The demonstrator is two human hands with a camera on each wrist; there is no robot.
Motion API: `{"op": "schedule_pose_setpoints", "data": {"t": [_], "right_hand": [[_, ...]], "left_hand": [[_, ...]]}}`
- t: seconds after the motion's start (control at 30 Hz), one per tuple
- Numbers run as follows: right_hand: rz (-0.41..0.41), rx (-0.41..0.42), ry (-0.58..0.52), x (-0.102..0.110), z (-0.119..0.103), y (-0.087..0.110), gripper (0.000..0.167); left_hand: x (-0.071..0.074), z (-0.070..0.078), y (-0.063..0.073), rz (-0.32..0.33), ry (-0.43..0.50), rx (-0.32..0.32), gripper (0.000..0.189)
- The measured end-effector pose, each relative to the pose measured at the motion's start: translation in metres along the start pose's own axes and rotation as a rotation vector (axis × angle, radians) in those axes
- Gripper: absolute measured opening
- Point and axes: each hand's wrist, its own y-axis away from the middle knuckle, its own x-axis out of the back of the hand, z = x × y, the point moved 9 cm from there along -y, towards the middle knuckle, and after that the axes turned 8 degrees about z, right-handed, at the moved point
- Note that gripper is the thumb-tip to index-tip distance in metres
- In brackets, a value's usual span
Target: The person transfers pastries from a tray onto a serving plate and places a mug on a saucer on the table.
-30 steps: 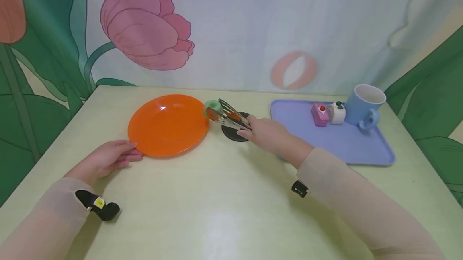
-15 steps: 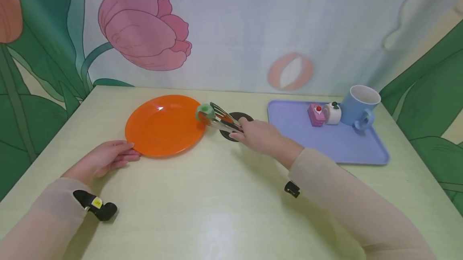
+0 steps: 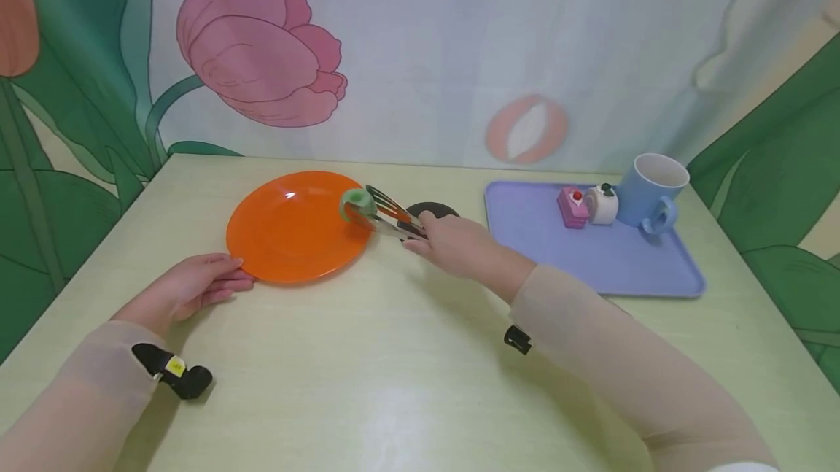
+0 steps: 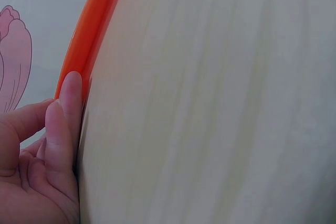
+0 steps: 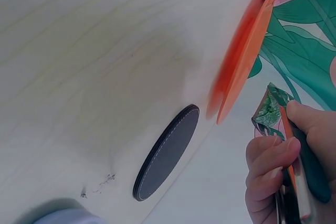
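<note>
My left hand [image 3: 203, 282] pinches the near left rim of an orange plate [image 3: 289, 235]. In the left wrist view, fingers lie under the plate's edge [image 4: 86, 35] with the thumb at its top side. My right hand [image 3: 453, 242] grips metal tongs [image 3: 391, 209] by their dark handle part. Between the tong ends is a small pale green ring-shaped piece [image 3: 357, 202], like a toy doughnut, over the plate's right side. The right wrist view shows fingers and thumb wrapped round the tongs [image 5: 294, 182]; the green piece's shape is unclear there.
A round black coaster [image 3: 434, 207] lies right of the plate, partly under the right hand and tongs. On the right, a lavender tray [image 3: 558, 260] bears a pink toy cake slice [image 3: 573, 211], a white toy cake roll [image 3: 602, 206] and a blue mug [image 3: 646, 191]. A printed curtain [image 3: 420, 56] backs the table.
The right hand and tongs have moved left, carrying the green piece from the plate's right rim to over the plate. The left hand keeps its hold on the plate's rim.
</note>
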Motion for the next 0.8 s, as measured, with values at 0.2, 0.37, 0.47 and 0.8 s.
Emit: {"op": "schedule_pose_setpoints", "data": {"t": [0.2,0.37,0.47,0.8], "right_hand": [[0.002,0.001,0.002,0.0,-0.004,-0.004,0.044],[-0.011,-0.004,0.008,-0.003,-0.006,-0.005,0.046],[-0.006,0.0,0.012,-0.005,-0.006,-0.006,0.045],[-0.005,0.014,0.009,-0.004,-0.012,-0.009,0.045]], "left_hand": [[0.0,0.001,0.0,-0.006,0.007,-0.006,0.065],[-0.001,-0.001,0.0,0.001,0.004,-0.004,0.063],[-0.001,-0.001,0.0,0.001,0.004,-0.005,0.062],[0.001,-0.002,-0.002,0.001,-0.002,0.003,0.064]]}}
